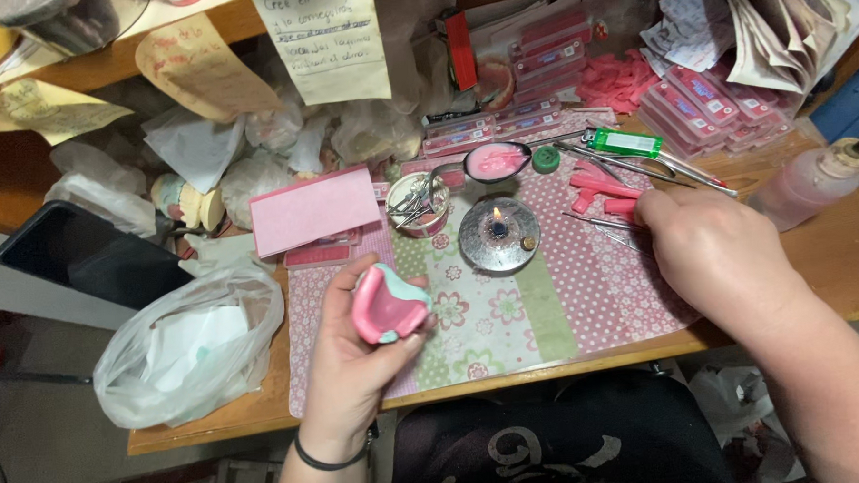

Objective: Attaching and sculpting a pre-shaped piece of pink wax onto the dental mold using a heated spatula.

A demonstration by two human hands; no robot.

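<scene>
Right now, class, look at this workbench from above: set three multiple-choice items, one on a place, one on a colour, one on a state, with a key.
1. Where does the burner stand?
A. on the patterned mat
B. on the floor
C. inside the plastic bag

2. What colour is the lighter?
A. black
B. green
C. yellow

3. What state is the left hand in?
A. flat on the bench
B. empty in the air
C. closed on a pink wax mould

Key: 1 A, the burner sits on the mat between the two hands. 2 B, its body is bright green among the metal tools. 3 C, the fingers wrap the mould above the bench edge, while the right hand reaches to the pink wax strips.
</scene>
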